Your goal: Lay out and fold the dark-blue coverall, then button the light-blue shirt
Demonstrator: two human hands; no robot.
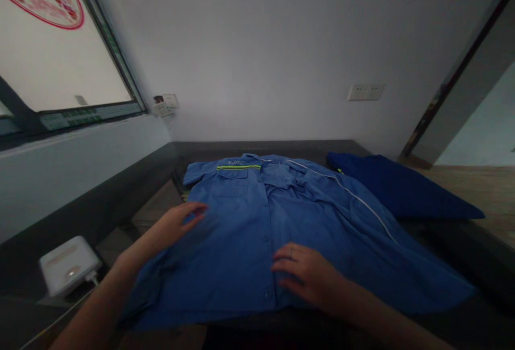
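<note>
A blue button-front work shirt (pixel 237 242) lies spread face up across a dark surface. Its chest pocket side carries a yellow-green stripe and the letters NJPC, and a white piped line runs along the sleeve at the right. Over the shirt's left side is my left hand (pixel 183 220), fingers apart and holding nothing. My right hand (pixel 301 272) hovers or rests just right of the button placket near the lower hem, its fingers spread and a ring on one of them. Whether either hand touches the cloth I cannot tell.
Folded darker blue cloth (pixel 386 186) lies at the back right. A white box-shaped device (pixel 70 265) with a cable sits at the left. Behind are a wall with sockets (pixel 366 92) and a window (pixel 60 60); a doorway edge stands at the right.
</note>
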